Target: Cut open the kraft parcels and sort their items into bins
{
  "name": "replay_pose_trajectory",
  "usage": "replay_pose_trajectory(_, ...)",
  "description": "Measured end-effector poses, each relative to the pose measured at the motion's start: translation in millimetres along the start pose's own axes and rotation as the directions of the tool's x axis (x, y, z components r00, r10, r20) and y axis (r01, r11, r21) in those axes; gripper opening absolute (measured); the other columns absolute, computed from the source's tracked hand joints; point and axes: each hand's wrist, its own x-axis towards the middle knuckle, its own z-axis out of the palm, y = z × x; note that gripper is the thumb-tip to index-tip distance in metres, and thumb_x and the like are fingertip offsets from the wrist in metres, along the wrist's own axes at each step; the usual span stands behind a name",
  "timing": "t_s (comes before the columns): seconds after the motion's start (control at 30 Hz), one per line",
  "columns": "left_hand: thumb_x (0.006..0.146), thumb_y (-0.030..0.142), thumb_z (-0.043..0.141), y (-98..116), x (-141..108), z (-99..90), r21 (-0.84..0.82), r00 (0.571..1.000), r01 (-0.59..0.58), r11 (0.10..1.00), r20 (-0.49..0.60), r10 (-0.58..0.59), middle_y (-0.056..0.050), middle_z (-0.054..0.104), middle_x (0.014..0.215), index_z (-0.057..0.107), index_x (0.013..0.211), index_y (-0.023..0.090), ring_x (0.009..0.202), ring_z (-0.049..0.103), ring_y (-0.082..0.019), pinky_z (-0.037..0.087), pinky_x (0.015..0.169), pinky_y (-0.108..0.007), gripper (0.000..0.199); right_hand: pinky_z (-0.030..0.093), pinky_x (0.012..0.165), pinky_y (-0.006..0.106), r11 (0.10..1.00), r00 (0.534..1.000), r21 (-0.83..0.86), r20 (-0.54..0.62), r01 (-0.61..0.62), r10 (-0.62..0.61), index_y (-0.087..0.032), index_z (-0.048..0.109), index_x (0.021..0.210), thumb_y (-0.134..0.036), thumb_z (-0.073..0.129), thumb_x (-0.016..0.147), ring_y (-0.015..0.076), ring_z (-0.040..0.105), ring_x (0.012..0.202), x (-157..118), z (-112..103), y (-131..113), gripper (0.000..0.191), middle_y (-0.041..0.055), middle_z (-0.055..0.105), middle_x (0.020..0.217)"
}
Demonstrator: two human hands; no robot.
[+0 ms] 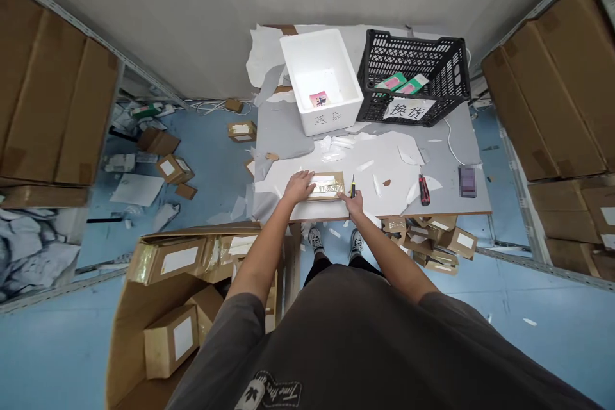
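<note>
close to the front edge of the bench (454, 141), a small cardboard box (328, 183) lies flat between your hands. your left hand (299, 186) rests over its left end; your right hand (354, 201), apart from the other, is curled round a slim yellow-and-black tool (353, 188), probably a cutter, with fingertips at the box's right end. if it has a blade, a slip across the shiny tape could send it toward your left fingers. pressing too deep might nick the contents; the loose white paper (379, 145) beneath could let the box skid.

White bin (314, 54) beside black crate (375, 106)
</note>
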Motion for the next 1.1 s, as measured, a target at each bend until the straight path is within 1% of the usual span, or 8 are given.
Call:
replay_pose_trajectory(0.17, 0.102, 0.054, 0.066, 8.1, -51.0, 25.0, -0.040, 0.956, 0.269, 0.962, -0.107, -0.272, -0.022, 0.075, 0.136, 0.062, 0.154, 0.017, 0.124, 0.071, -0.039, 0.057, 0.106, -0.049, 0.064, 0.051, 0.080, 0.033, 0.993, 0.982, 0.091, -0.164, -0.074, 0.088, -0.030, 0.045, 0.094, -0.065, 0.079, 0.067, 0.0244, 0.067, 0.090, 62.3, 28.7, -35.7, 0.056, 0.0017, 0.067, 0.094)
replay_pose_trajectory(0.37, 0.106, 0.064, 0.058, 75.7, -66.0, 55.0, -0.176, 0.831, 0.528, 0.831, -0.092, -0.548, -0.025, 0.074, 0.135, 0.035, 0.173, 0.013, 0.112, 0.078, -0.039, 0.060, 0.096, -0.046, 0.087, 0.052, 0.079, 0.033, 0.992, 0.996, 0.106, 0.056, 0.069, -0.075, -0.029, 0.048, 0.094, -0.070, 0.079, 0.069, 0.0223, 0.065, 0.088, 97.6, 54.1, -84.7, 0.057, -0.0001, 0.067, 0.093)
replay_pose_trajectory(0.43, 0.108, 0.053, 0.056, 82.3, -62.2, 45.3, -0.120, 0.872, 0.470, 0.874, -0.092, -0.481, -0.026, 0.066, 0.150, 0.042, 0.170, 0.016, 0.127, 0.072, -0.040, 0.058, 0.103, -0.049, 0.073, 0.052, 0.077, 0.032, 0.992, 0.992, 0.102, 0.086, 0.080, -0.089, -0.029, 0.048, 0.096, -0.072, 0.081, 0.067, 0.0210, 0.064, 0.085, 85.6, 40.7, -78.1, 0.062, -0.0015, 0.065, 0.090)
replay_pose_trajectory(0.53, 0.098, 0.023, 0.064, 67.9, -60.7, 20.4, -0.008, 0.995, 0.088, 0.996, -0.048, -0.088, -0.017, 0.053, 0.169, 0.068, 0.148, 0.023, 0.151, 0.053, -0.042, 0.051, 0.117, -0.055, 0.050, 0.052, 0.075, 0.033, 0.996, 0.983, 0.059, 0.169, 0.062, -0.071, -0.029, 0.047, 0.092, -0.072, 0.090, 0.056, 0.0207, 0.061, 0.079, 59.1, 9.8, -50.6, 0.070, -0.0040, 0.062, 0.081)
replay_pose_trajectory(0.6, 0.085, 0.013, 0.070, 51.5, -60.8, 6.3, 0.038, 0.990, -0.138, 0.990, 0.047, 0.137, -0.012, 0.052, 0.171, 0.070, 0.146, 0.027, 0.161, 0.041, -0.044, 0.043, 0.125, -0.059, 0.063, 0.052, 0.074, 0.033, 0.998, 0.977, 0.047, 0.211, 0.033, -0.043, -0.028, 0.047, 0.087, -0.067, 0.095, 0.049, 0.0197, 0.060, 0.077, 46.2, -5.1, -33.2, 0.072, -0.0047, 0.062, 0.079)
replay_pose_trajectory(0.7, 0.082, 0.008, 0.068, 34.5, -55.2, -5.2, 0.034, 0.946, -0.300, 0.953, 0.139, 0.293, -0.009, 0.057, 0.167, 0.071, 0.143, 0.032, 0.163, 0.038, -0.039, 0.035, 0.130, -0.058, 0.066, 0.051, 0.073, 0.032, 0.999, 0.966, 0.046, 0.257, 0.006, -0.017, -0.027, 0.050, 0.085, -0.059, 0.098, 0.045, 0.0178, 0.059, 0.075, 43.5, -6.2, -25.0, 0.070, -0.0054, 0.063, 0.078)
replay_pose_trajectory(0.93, 0.086, 0.019, 0.071, 41.5, -10.6, -10.8, 0.127, 0.905, -0.345, 0.930, 0.306, 0.294, -0.017, 0.072, 0.133, 0.071, 0.136, 0.027, 0.131, 0.059, -0.038, 0.043, 0.109, -0.051, 0.051, 0.051, 0.063, 0.027, 0.998, 0.975, 0.055, 0.221, -0.012, -0.001, -0.026, 0.054, 0.085, -0.060, 0.092, 0.065, 0.0149, 0.058, 0.067, 71.3, 25.7, -58.6, 0.055, -0.0064, 0.062, 0.073)
replay_pose_trajectory(1.1, 0.072, 0.038, 0.091, 62.1, 9.5, -7.1, 0.131, 0.951, -0.208, 0.969, 0.259, 0.169, -0.019, 0.070, 0.128, 0.071, 0.125, 0.018, 0.125, 0.060, -0.040, 0.042, 0.111, -0.053, 0.061, 0.055, 0.057, 0.025, 0.985, 0.991, 0.173, 0.130, -0.011, -0.011, -0.026, 0.056, 0.090, -0.075, 0.069, 0.092, 0.0139, 0.060, 0.055, 66.5, -5.2, -58.1, 0.050, -0.0054, 0.059, 0.066)
